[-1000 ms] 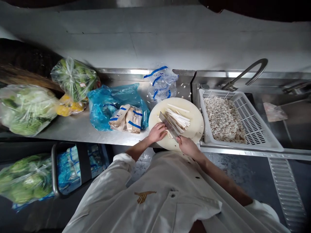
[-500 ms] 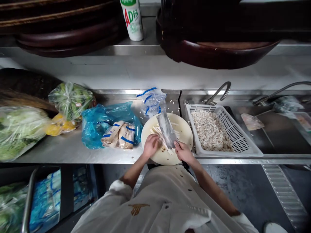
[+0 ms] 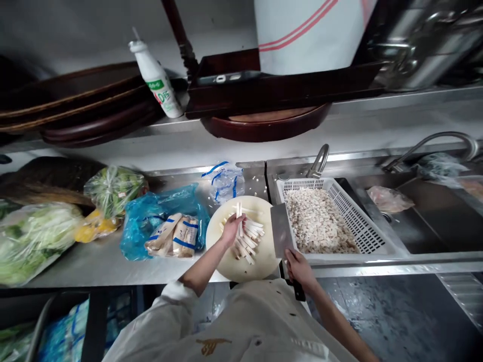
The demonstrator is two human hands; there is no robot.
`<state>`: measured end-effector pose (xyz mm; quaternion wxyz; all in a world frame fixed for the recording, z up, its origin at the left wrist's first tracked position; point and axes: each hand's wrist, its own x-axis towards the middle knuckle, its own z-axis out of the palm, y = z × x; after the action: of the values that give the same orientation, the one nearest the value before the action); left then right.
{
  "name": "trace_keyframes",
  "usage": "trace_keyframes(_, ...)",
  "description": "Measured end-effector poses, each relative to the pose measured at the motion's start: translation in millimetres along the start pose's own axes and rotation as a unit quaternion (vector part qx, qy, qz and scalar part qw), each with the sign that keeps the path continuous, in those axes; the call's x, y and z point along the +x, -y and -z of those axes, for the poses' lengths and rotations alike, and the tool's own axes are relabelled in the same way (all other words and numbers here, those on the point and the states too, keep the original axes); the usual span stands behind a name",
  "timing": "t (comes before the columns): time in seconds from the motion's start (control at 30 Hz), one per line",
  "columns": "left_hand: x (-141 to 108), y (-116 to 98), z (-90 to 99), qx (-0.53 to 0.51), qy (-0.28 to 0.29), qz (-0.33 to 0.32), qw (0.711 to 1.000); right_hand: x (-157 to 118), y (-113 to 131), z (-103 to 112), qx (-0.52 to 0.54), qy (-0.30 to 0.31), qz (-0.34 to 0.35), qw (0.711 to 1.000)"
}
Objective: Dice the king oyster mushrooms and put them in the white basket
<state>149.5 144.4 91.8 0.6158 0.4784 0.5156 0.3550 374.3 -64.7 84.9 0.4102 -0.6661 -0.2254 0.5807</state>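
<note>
Over the round cream cutting board (image 3: 260, 267), my left hand (image 3: 230, 232) pinches a few white strips (image 3: 239, 210) that look like cut mushroom. More pale strips (image 3: 249, 240) lie loosely fanned on the board beneath and beside that hand. My right hand (image 3: 299, 267) grips the black handle of a cleaver (image 3: 279, 229). Its broad metal blade is off to the board's right side, between the board and a white basket (image 3: 358, 221). Diced pale pieces (image 3: 319, 221) fill most of the basket.
Left of the board sit wrapped mushroom packs (image 3: 184, 237) on a blue plastic bag (image 3: 132, 226), and bagged greens (image 3: 41, 236). Crumpled clear wrapping (image 3: 226, 183) lies behind it. A sink (image 3: 433, 221) with a faucet is at right. An overhead shelf holds a white bottle (image 3: 158, 85) and trays.
The cleaver has moved right, from above the strips to the board's right edge. My left hand now lifts some strips upright. The camera view has tilted up, showing more of the shelf.
</note>
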Motion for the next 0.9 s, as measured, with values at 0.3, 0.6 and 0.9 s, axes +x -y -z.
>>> trace_keyframes(0.3, 62.5, -38.2, -22.8, 0.521, 0.24, -0.242, 0.782, 15.7, -12.7, 25.7, -0.247, 0.026, 0.068, 0.966)
trace_keyframes(0.6, 17.9, -30.1, 46.3, 0.506, 0.386, -0.201, 0.745, 37.4, -23.8, 43.0, -0.318, 0.049, 0.151, 0.935)
trace_keyframes(0.9, 12.5, 44.0, -6.1, 0.616, 0.074, -0.275, 0.734, 65.7, 33.3, 39.0, -0.477, 0.009, 0.172, 0.862)
